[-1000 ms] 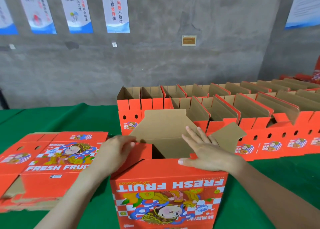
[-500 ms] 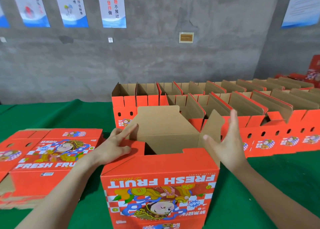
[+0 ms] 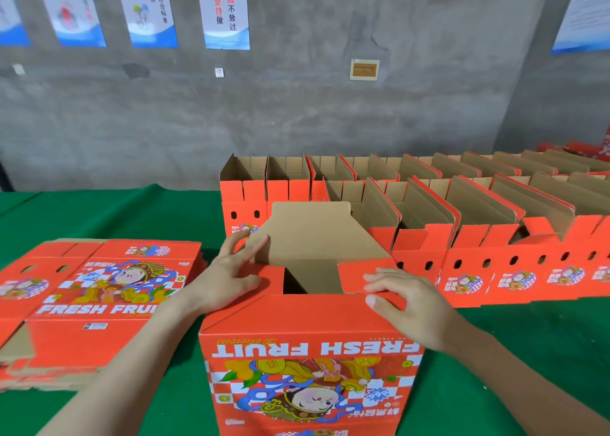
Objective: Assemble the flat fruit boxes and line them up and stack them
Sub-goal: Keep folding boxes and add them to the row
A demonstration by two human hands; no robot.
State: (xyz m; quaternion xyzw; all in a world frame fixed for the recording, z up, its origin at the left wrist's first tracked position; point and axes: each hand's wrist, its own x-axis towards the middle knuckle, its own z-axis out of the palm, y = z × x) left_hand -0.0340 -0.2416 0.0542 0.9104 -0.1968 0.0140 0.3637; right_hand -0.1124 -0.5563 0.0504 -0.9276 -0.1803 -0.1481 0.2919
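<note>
An orange "FRESH FRUIT" box (image 3: 307,369) stands upside down on the green table in front of me, its print inverted. My left hand (image 3: 227,270) rests flat on the box's folded-in left flap, fingertips touching the edge of the brown far flap (image 3: 313,231), which stands upright. My right hand (image 3: 406,303) presses the orange right flap (image 3: 353,277) down with straight fingers. A dark gap stays open between the two side flaps. A stack of flat fruit boxes (image 3: 99,287) lies to the left.
Two rows of assembled open-topped boxes (image 3: 462,211) run from behind the box off to the right edge. The green table cloth (image 3: 99,214) shows at the back left and front right. A grey wall with posters (image 3: 224,9) closes off the back.
My right hand has folded the right side flap from upright down over the opening and now lies on it. My left hand has stayed on the left flap.
</note>
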